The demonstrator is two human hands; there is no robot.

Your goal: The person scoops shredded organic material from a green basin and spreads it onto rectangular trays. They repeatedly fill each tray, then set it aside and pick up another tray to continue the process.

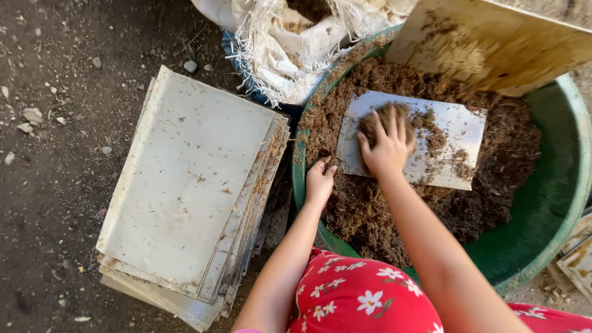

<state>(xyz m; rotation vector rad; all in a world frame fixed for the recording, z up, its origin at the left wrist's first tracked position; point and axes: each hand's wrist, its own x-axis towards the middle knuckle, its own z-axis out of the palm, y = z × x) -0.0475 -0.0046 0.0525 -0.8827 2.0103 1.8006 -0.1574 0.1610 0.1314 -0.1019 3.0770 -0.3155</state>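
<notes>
— What's going on in the green tub [558, 203], right of centre?

— The right hand [387, 143] presses a clump of brown fibre [387, 116], fingers spread, onto a pale flat sheet [459, 132] lying on the fibre heap. The left hand [320, 180] steadies the sheet's lower-left corner, fingers curled together.

— Which step, you reckon?

— Spreading, I'd judge; next needs even pressure. More sheets [185, 185] sit stacked at left.

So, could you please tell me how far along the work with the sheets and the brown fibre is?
Early on, it seems. One white sheet already lies on the brown fibre in the green tub. In hand: the right hand presses a clump of fibre onto it, while the left hand steadies its corner. Most of that sheet is bare, and a whole stack of sheets waits on the ground beside the tub.
</notes>
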